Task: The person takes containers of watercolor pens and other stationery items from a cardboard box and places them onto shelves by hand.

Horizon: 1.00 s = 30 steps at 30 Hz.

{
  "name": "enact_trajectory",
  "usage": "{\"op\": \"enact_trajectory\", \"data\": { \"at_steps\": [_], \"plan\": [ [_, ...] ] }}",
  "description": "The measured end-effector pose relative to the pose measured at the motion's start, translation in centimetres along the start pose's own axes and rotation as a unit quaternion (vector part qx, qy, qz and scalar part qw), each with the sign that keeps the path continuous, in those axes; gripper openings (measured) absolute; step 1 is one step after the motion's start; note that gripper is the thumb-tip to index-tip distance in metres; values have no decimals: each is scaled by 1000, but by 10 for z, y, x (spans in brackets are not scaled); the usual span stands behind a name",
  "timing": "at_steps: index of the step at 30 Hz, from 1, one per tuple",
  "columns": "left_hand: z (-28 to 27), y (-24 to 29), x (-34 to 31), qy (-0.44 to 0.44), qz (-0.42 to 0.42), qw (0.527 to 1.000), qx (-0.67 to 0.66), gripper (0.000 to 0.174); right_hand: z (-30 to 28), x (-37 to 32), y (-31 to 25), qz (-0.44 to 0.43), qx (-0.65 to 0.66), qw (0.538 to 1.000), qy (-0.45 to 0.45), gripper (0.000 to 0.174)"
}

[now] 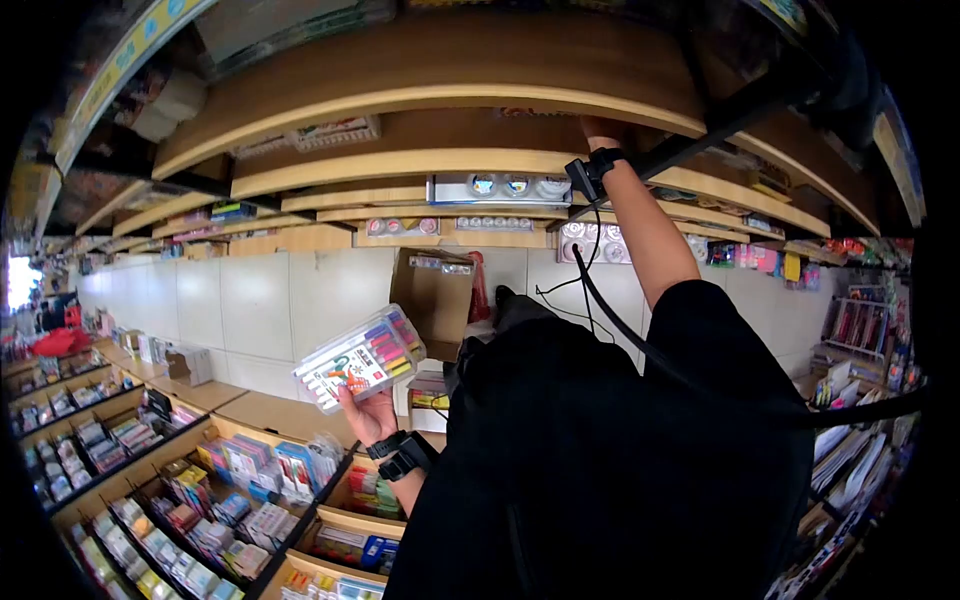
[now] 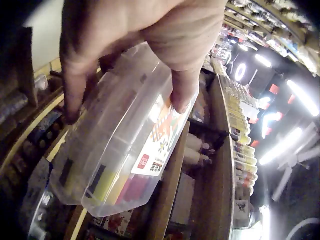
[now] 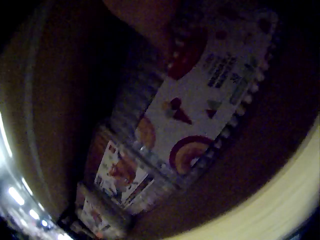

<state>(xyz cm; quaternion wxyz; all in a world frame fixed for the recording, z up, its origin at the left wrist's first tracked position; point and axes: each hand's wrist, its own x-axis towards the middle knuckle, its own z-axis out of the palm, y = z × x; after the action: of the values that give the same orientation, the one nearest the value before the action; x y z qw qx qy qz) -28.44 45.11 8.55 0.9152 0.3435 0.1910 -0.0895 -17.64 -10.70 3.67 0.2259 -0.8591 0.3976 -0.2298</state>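
My left hand (image 1: 368,416) grips a clear plastic case of coloured markers (image 1: 365,355), held up over the aisle. In the left wrist view, the thumb lies on the case's printed label and the fingers wrap around the other side. My right hand (image 1: 598,128) reaches deep into a shelf and is mostly hidden there. The right wrist view is dark; it has the fingers right at the edge of a clear ridged case (image 3: 200,95) with ice-cream and doughnut pictures on its label. I cannot tell whether they grip it.
Wooden shelves (image 1: 420,105) run across the front, with similar cases (image 1: 338,132) farther left. An open cardboard box (image 1: 432,300) stands on the tiled floor by my feet. Display bins (image 1: 235,490) packed with small goods are at the lower left. A black cable (image 1: 640,345) crosses my front.
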Motion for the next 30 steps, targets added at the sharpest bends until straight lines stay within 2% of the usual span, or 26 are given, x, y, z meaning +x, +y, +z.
{"op": "enact_trajectory", "data": {
  "at_steps": [1,2,4,5,6,10,18,23,25,27,30],
  "plan": [
    [0,0,0,-1,1,1000,6,57,2,-2,-6,-17,18,1000,6,46],
    [0,1,0,-2,-8,1000,2,56,-3,-9,-26,-8,12,999,-36,51],
    [0,-1,-2,9,-6,1000,-2,56,-26,-24,-73,-46,-70,992,-99,58],
    [-1,-1,-2,13,-6,1000,-2,56,-4,-29,-75,-73,-64,994,47,48],
    [-4,-2,0,10,-10,1000,-6,56,12,-25,-76,-94,-55,990,93,48],
    [-10,-3,0,25,-5,1000,-10,60,38,-5,-76,-138,-29,987,79,49],
    [-23,-4,7,32,-20,998,-41,62,56,11,-78,-162,-24,983,81,50],
    [-20,-1,12,22,-19,999,-26,62,61,16,-51,-175,-27,978,109,51],
    [-21,0,15,19,-15,999,-34,59,53,16,-27,-149,-40,985,72,51],
    [-15,2,16,8,-16,999,-29,58,6,7,-22,-53,-50,993,-91,65],
    [-14,2,16,5,-15,999,-28,57,8,17,36,-13,-56,997,-58,63]
  ]
}}
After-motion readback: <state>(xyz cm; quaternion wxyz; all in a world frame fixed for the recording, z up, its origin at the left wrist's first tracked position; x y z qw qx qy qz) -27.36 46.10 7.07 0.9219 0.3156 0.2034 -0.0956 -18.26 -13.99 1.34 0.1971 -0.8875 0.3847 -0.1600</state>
